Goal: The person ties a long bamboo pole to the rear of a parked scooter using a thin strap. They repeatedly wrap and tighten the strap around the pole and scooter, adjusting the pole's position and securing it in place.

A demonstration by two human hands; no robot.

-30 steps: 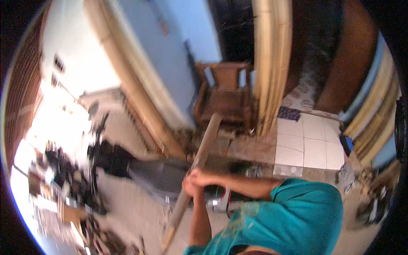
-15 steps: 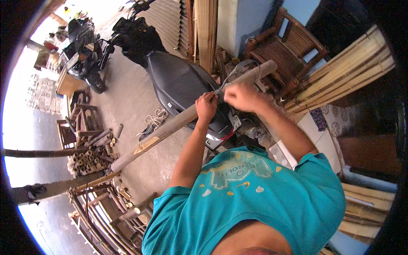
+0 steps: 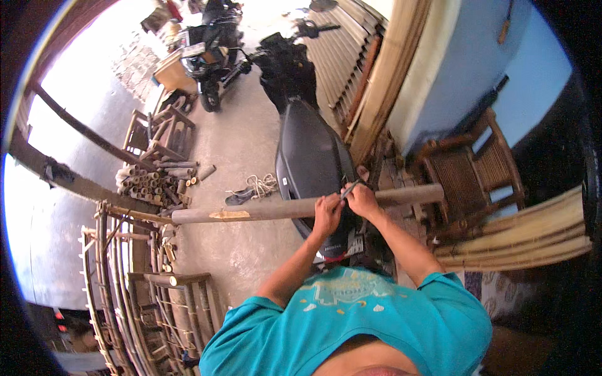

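A long grey-brown pole (image 3: 276, 209) lies crosswise over the rear of a black motorbike (image 3: 310, 147). My left hand (image 3: 327, 215) is on the pole, its fingers closed at the near end of a thin grey strip (image 3: 349, 190). Right beside it, my right hand (image 3: 362, 200) is closed too, pinching the same strip just above the pole. Whether the strip is wrapped round the pole is hidden by my fingers.
Cut bamboo pieces (image 3: 147, 187) are piled at the left, near a bamboo frame (image 3: 119, 276). Loose white rope (image 3: 260, 185) lies on the floor. A wooden chair (image 3: 461, 169) stands at right, with split bamboo slats (image 3: 520, 232) in front. Another motorbike (image 3: 210, 56) is parked farther back.
My right hand, blurred and raised off to the right before, has come in close to my left hand. The view has turned, so the pole now looks nearly level.
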